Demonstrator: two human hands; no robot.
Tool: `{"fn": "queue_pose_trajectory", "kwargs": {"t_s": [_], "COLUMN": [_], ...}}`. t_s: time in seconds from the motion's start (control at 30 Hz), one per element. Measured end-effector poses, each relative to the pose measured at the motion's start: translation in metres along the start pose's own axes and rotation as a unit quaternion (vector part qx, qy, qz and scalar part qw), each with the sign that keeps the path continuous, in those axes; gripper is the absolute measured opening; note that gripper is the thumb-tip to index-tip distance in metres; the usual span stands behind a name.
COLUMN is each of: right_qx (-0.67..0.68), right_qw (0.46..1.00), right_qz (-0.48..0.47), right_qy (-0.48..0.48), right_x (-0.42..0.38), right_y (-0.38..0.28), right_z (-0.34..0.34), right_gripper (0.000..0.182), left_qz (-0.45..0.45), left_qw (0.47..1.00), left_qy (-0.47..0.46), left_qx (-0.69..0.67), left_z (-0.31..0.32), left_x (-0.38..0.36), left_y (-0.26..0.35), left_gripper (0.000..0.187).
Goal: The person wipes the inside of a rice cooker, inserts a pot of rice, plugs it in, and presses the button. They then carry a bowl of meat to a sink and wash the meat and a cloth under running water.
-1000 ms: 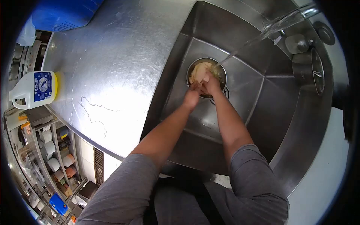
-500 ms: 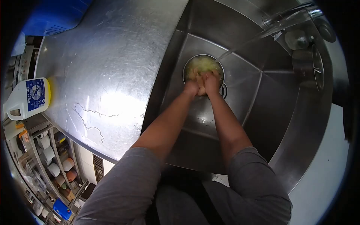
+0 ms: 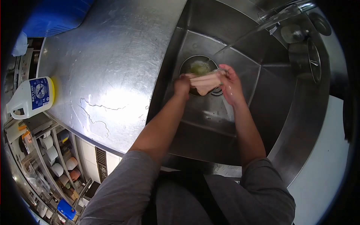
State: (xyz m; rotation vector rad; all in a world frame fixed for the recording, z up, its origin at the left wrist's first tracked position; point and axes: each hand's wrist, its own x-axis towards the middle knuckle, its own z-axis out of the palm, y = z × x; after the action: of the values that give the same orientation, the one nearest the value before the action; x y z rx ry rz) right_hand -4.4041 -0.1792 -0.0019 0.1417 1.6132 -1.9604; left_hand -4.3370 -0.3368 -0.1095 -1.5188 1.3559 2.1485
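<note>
A wet, pale pink cloth (image 3: 205, 83) is stretched between my two hands, above a round metal bowl (image 3: 182, 66) in the sink. Its left end is gripped in my left hand (image 3: 182, 86), whose fingers are partly hidden. My right hand (image 3: 232, 85) pinches the other end, thumb on the cloth and fingertips raised behind it. Folds run along the cloth and one corner hangs down in the middle. Yellowish, foamy water (image 3: 200, 67) shows in the bowl behind it.
The deep steel sink (image 3: 258, 97) surrounds my hands. Water runs from a tap (image 3: 307, 6) at upper right. A metal pot (image 3: 314, 62) and a glass jar (image 3: 293, 34) stand on the right ledge. A white jug (image 3: 32, 97) sits beyond the steel counter (image 3: 112, 56).
Both hands were together in the bowl, squeezing the cloth. They have come up and moved apart, and the cloth is now spread between them.
</note>
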Motion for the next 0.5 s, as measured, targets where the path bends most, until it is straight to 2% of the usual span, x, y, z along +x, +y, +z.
{"fn": "queue_pose_trajectory", "kwargs": {"t_s": [0.03, 0.07, 0.1, 0.13, 0.17, 0.2, 0.23, 0.27, 0.3, 0.33, 0.4, 0.43, 0.47, 0.5], "right_qx": [-0.064, -0.078, -0.208, -0.331, -0.469, -0.585, -0.584, -0.602, -0.589, -0.589, -0.547, -0.548, -0.481, -0.401], "right_qw": [0.997, 0.995, 0.969, 0.918, 0.813, 0.671, 0.671, 0.759, 0.808, 0.808, 0.83, 0.829, 0.848, 0.842], "right_qz": [0.001, -0.02, -0.116, -0.209, -0.326, -0.43, -0.432, -0.236, -0.028, -0.028, -0.063, -0.065, -0.216, -0.36], "right_qy": [0.047, 0.065, 0.067, 0.068, 0.111, 0.149, 0.149, 0.081, 0.009, 0.01, 0.09, 0.091, 0.047, -0.001], "right_x": [0.014, 0.033, 0.057, 0.073, 0.076, 0.079, 0.08, 0.078, 0.076, 0.07, 0.052, 0.033, 0.008, -0.007], "right_y": [0.007, 0.031, 0.069, 0.101, 0.121, 0.134, 0.139, 0.142, 0.145, 0.139, 0.121, 0.108, 0.095, 0.089], "right_z": [-0.012, -0.026, -0.036, -0.043, -0.03, -0.013, -0.006, -0.003, 0.002, 0.013, 0.037, 0.049, 0.059, 0.066], "right_gripper": [0.025, 0.026, 0.026, 0.026, 0.024, 0.023, 0.023, 0.02, 0.017, 0.017, 0.013, 0.013, 0.011, 0.01], "left_qz": [0.007, 0.009, 0.018, 0.027, 0.027, 0.009, -0.009, -0.007, -0.031, -0.058, -0.071, -0.08, -0.077, 0.032], "left_qw": [0.996, 0.996, 0.991, 0.978, 0.979, 0.979, 0.976, 0.976, 0.975, 0.972, 0.963, 0.953, 0.953, 0.934], "left_qy": [0.024, 0.023, -0.042, -0.106, -0.106, -0.147, -0.187, -0.187, -0.167, -0.147, -0.158, -0.167, -0.169, -0.304], "left_qx": [-0.082, -0.082, -0.13, -0.175, -0.174, -0.142, -0.11, -0.111, -0.144, -0.175, -0.204, -0.239, -0.241, -0.186], "left_z": [-0.002, -0.002, -0.003, -0.005, -0.004, -0.001, 0.001, 0.0, -0.002, -0.003, -0.002, -0.002, -0.006, -0.015], "left_x": [0.008, 0.009, 0.009, 0.009, 0.008, 0.008, 0.007, 0.006, 0.003, -0.001, -0.009, -0.011, -0.004, 0.009], "left_y": [-0.004, -0.004, -0.007, -0.009, -0.012, -0.013, -0.012, -0.011, -0.007, -0.004, 0.002, 0.006, 0.006, -0.001], "left_gripper": [0.033, 0.033, 0.033, 0.032, 0.032, 0.033, 0.034, 0.034, 0.034, 0.034, 0.033, 0.032, 0.032, 0.034]}}
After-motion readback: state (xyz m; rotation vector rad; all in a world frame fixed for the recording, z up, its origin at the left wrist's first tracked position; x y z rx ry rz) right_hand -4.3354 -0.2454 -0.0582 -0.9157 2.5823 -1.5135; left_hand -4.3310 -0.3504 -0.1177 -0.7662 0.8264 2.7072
